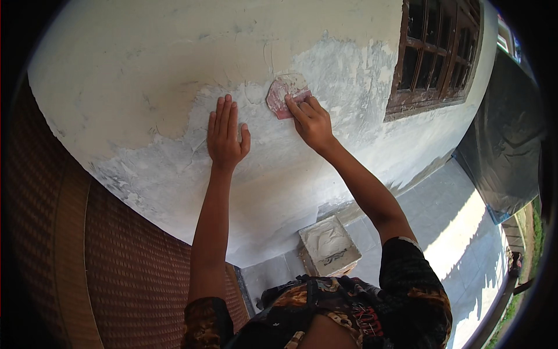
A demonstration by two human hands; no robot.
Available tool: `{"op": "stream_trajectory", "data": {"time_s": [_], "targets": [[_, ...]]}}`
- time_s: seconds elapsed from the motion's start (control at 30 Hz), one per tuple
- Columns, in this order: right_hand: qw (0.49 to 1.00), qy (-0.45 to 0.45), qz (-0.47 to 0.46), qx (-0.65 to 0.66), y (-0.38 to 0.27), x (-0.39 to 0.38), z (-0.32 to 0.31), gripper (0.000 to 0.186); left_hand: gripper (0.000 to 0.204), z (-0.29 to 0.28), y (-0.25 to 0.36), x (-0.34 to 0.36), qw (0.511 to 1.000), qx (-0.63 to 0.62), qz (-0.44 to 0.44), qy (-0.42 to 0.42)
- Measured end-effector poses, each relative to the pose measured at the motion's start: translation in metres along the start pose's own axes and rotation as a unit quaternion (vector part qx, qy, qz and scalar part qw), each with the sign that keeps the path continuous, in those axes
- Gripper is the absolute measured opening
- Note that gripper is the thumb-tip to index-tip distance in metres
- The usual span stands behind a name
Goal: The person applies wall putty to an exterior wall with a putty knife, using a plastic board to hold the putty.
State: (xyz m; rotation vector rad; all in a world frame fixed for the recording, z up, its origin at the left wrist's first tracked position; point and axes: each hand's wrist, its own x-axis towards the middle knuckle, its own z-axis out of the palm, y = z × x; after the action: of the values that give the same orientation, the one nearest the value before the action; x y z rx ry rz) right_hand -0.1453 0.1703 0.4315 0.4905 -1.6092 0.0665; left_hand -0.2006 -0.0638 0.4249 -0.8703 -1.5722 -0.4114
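My left hand (224,132) lies flat against the wall (168,64), its fingers stretched upward and the thumb apart. To the right of it, my right hand (314,123) grips a reddish, putty-smeared scraper (281,110) by its lower right side. The scraper's face is against the wall, beside the border where whitish-grey putty meets the cream paint. Below, on the floor near my body, stands a square tub (352,260) with white putty in it, some of it streaked and lumpy.
A brown wooden window (401,100) with dark panes is set in the wall at the upper right. Woven brown matting (133,227) fills the left side. Dark sheeting (505,134) hangs at the far right, above grey floor tiles (430,192) with a sunlit strip.
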Motion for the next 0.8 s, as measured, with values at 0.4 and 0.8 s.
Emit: {"op": "stream_trajectory", "data": {"time_s": [0.4, 0.8], "targets": [[1.000, 0.027, -0.005, 0.001, 0.017, 0.037, 0.004, 0.055, 0.050, 0.001, -0.001, 0.013, 0.999, -0.038, 0.012, 0.028], [0.997, 0.070, 0.012, -0.010, 0.010, 0.070, -0.006, 0.052, 0.055, 0.000, -0.002, 0.011, 1.000, -0.009, 0.026, -0.004]]}}
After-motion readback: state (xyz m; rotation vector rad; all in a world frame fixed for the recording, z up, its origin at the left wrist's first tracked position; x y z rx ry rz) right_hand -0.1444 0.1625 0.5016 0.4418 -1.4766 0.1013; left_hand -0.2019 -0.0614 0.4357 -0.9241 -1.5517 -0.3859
